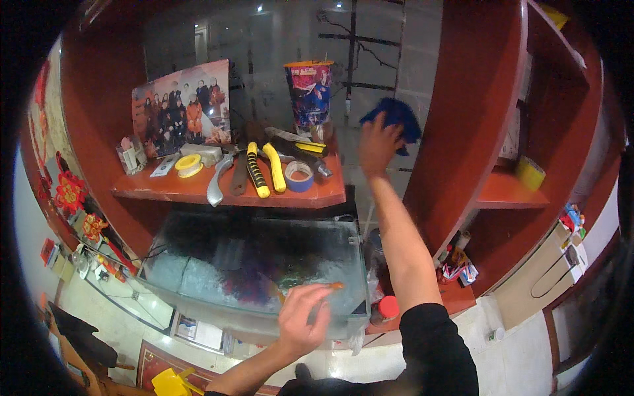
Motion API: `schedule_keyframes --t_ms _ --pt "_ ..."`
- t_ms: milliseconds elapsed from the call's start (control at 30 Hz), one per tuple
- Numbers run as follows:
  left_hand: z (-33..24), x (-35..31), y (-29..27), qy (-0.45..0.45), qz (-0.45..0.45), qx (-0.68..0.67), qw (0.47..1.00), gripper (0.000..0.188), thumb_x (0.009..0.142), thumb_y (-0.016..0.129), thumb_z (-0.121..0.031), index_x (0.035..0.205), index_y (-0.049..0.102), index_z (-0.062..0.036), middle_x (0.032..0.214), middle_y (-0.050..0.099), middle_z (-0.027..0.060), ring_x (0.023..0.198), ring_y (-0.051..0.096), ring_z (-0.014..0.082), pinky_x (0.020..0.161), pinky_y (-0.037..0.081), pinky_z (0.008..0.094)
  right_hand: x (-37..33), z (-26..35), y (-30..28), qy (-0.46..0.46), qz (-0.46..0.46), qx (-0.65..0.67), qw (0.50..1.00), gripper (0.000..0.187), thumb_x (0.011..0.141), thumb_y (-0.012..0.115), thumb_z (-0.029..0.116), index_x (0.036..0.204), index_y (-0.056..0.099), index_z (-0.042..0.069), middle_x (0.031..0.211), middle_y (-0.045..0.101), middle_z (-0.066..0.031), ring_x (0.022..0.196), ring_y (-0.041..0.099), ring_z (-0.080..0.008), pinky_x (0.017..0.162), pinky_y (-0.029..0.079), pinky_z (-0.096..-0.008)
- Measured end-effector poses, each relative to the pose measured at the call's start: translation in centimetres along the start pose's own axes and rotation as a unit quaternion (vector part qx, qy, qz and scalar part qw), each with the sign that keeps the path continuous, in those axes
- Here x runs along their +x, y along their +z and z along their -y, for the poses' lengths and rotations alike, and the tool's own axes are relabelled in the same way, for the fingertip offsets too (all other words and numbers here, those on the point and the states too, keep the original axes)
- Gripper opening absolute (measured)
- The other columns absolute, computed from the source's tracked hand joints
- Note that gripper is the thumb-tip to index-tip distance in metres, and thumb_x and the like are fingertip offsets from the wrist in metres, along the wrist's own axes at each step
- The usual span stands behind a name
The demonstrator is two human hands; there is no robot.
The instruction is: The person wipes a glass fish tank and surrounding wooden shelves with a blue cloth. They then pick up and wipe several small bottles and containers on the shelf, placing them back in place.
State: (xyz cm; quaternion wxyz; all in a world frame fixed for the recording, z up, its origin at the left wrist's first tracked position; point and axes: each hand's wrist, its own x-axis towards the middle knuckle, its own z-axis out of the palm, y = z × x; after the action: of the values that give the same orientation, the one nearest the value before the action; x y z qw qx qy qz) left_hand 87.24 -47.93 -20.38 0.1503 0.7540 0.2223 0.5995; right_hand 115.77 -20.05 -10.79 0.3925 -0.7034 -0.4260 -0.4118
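Observation:
My right hand (382,146) is raised at the upper right with a dark blue cloth (398,121) under its fingers. The cloth lies against the dark glass panel (257,39) behind the shelf, close to the red-brown upright. Lower down, my left hand (305,322) hovers over the front of a glass fish tank (254,311), its fingers loosely bent and the thumb apart from them. Nothing shows between them. A small orange shape (337,286) appears beside its fingertips; whether it touches them I cannot tell.
On the red-brown shelf (158,188) above the tank stand a group photo (181,109) and a colourful cup (310,92). Yellow-handled tools (257,170), a blue tape roll (299,176) and a yellow spool (189,165) lie there too. A red-lidded jar (386,309) stands right of the tank.

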Motion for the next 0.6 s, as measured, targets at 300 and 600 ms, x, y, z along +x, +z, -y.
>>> schedule_keyframes --t_ms 300,600 --pt "-2.0 7.5 -1.8 0.198 0.033 0.041 0.979 0.034 0.072 0.071 0.002 0.105 0.066 -0.0029 0.105 0.064 0.0134 0.089 0.062 0.0307 0.08 0.05 0.0413 -3.8 -4.1 -0.8 -0.17 0.022 0.076 0.982 0.036 0.089 0.059 0.035 0.113 0.069 0.009 0.123 0.063 -0.0169 0.114 0.056 -0.0375 0.104 0.033 -0.063" --pt "-0.3 19.9 -4.5 0.154 0.023 0.14 0.978 0.027 0.083 0.062 -0.002 0.109 0.06 0.0016 0.103 0.062 0.0169 0.096 0.063 0.0311 0.086 0.049 0.037 11.2 -1.0 -3.5 -0.045 -0.201 0.107 0.973 0.042 0.097 0.051 0.04 0.124 0.062 0.01 0.115 0.065 -0.0217 0.103 0.061 -0.043 0.103 0.032 -0.0634"
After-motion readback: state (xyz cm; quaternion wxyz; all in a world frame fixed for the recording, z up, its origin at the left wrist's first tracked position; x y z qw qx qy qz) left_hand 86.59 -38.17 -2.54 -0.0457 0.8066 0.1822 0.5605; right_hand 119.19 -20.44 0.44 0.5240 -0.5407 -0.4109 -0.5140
